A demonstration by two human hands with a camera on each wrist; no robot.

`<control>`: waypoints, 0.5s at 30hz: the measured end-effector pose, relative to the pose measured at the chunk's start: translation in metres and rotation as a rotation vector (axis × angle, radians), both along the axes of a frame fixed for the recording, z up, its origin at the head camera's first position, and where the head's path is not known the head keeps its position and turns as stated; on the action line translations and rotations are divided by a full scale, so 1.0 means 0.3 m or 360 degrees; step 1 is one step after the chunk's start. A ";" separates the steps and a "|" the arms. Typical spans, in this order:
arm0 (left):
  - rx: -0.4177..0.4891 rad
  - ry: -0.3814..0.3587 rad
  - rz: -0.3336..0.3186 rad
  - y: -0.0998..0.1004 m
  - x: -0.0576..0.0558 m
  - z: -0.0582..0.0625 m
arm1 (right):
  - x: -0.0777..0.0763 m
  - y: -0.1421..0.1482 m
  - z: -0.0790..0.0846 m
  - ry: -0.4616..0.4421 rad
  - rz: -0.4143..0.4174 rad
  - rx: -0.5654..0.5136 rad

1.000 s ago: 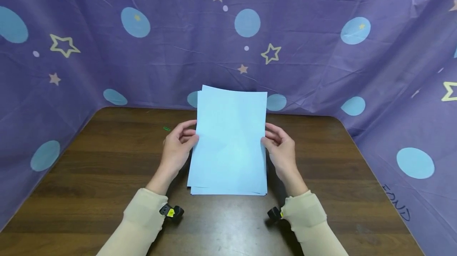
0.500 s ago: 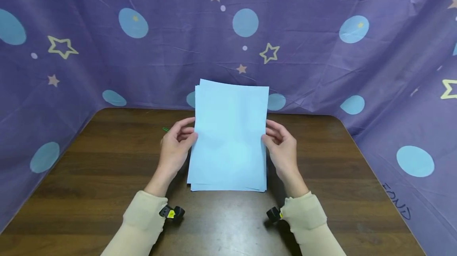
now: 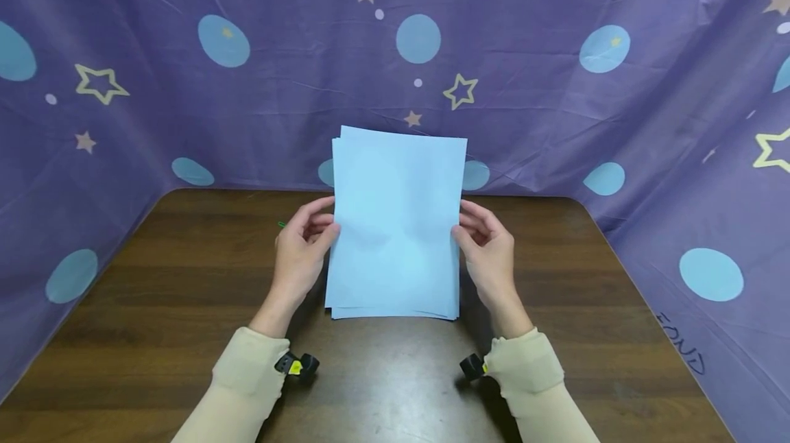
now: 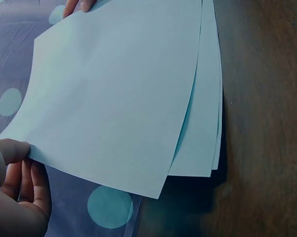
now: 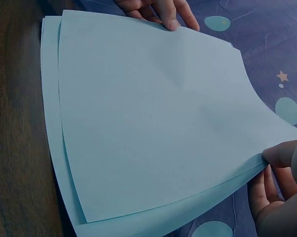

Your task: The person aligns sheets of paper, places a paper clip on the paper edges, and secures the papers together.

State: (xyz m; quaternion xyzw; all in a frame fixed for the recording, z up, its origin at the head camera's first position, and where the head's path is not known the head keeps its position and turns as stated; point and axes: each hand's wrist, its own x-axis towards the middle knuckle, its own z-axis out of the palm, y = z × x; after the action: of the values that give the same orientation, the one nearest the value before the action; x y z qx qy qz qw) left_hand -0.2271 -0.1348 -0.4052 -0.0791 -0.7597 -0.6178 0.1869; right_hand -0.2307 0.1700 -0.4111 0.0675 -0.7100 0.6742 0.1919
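Observation:
Several light blue sheets of paper (image 3: 395, 223) are held up in a loose stack above the table, their edges not lined up at the top left and bottom. My left hand (image 3: 300, 244) pinches the left edge, thumb in front and fingers behind. On the opposite edge my right hand (image 3: 490, 244) pinches the stack the same way. In the left wrist view the front sheet of paper (image 4: 113, 98) bows and stands apart from those behind at the bottom. The right wrist view shows the sheets of paper (image 5: 153, 113) curving between both hands.
A brown wooden table (image 3: 185, 319) lies below the hands. Behind my left hand a small green paper clip (image 3: 282, 224) is partly hidden on the table. A purple curtain (image 3: 524, 73) with stars and blue dots surrounds the table's back and sides.
Both hands have raised the stack of paper a little, and its top edge tips nearer. The paper clip is now mostly covered by the left hand.

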 end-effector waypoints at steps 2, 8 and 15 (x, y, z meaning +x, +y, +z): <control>0.0020 0.0028 -0.0001 0.000 0.000 0.002 | -0.001 -0.001 0.000 0.0033 0.0001 -0.0008; 0.0050 0.0088 0.0050 -0.001 0.002 0.008 | 0.001 -0.010 0.004 0.0118 0.0009 -0.0052; 0.0079 0.0114 0.0062 -0.003 0.005 0.017 | 0.002 -0.017 0.009 0.0216 -0.0007 -0.0092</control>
State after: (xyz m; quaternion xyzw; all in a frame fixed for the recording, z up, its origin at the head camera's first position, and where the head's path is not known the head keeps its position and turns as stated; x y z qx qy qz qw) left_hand -0.2255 -0.1356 -0.4000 -0.0817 -0.7383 -0.6296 0.2278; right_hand -0.2301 0.1648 -0.4082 0.1059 -0.6756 0.6880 0.2430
